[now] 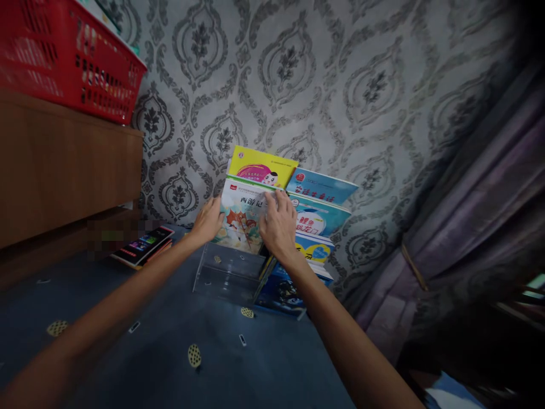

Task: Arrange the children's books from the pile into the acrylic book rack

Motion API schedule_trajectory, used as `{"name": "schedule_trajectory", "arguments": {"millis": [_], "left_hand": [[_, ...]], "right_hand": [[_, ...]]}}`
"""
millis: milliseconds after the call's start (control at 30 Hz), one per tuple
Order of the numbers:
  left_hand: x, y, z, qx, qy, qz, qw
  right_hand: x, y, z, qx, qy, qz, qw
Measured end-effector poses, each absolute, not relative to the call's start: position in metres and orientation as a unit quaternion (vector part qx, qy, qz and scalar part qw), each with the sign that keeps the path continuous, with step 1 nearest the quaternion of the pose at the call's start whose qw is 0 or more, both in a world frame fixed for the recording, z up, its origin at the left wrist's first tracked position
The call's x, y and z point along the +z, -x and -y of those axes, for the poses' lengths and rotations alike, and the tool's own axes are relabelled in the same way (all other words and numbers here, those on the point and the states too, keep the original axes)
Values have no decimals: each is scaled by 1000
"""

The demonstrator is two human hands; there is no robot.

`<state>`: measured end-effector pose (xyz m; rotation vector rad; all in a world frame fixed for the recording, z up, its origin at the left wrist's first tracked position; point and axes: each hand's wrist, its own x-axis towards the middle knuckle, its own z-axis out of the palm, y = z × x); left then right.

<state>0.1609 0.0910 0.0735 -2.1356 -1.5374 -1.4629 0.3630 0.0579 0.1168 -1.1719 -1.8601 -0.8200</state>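
A white picture book [239, 218] with an orange illustration stands in a clear tiered rack [225, 278]. My left hand [208, 220] is closed on its left edge. Over its right edge lies my right hand [279, 224], fingers bent against the cover; whether it grips the book is unclear. Behind stands a yellow book [261, 167]. The right column holds a blue book [321, 186], a teal book [321, 216], a blue-and-yellow book [317, 249] and a dark blue book [281, 292] at the front. The rack's lower left tiers show bare clear plastic.
A red basket [97, 62] sits on a wooden cabinet [68, 170] at the left. Dark-covered books [145, 245] lie on the blue patterned surface [170, 329]. Patterned wallpaper rises behind, and a tied purple curtain [409, 267] hangs at the right.
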Motion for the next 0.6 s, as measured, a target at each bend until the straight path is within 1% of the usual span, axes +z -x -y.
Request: {"name": "schedule_trajectory", "arguments": {"millis": [233, 600], "left_hand": [[57, -165, -90, -498, 702, 505, 60], [17, -155, -87, -493, 731, 471, 14]], "right_hand": [[85, -365, -67, -315, 435, 743, 399], [38, -351, -64, -305, 435, 764, 367]]}}
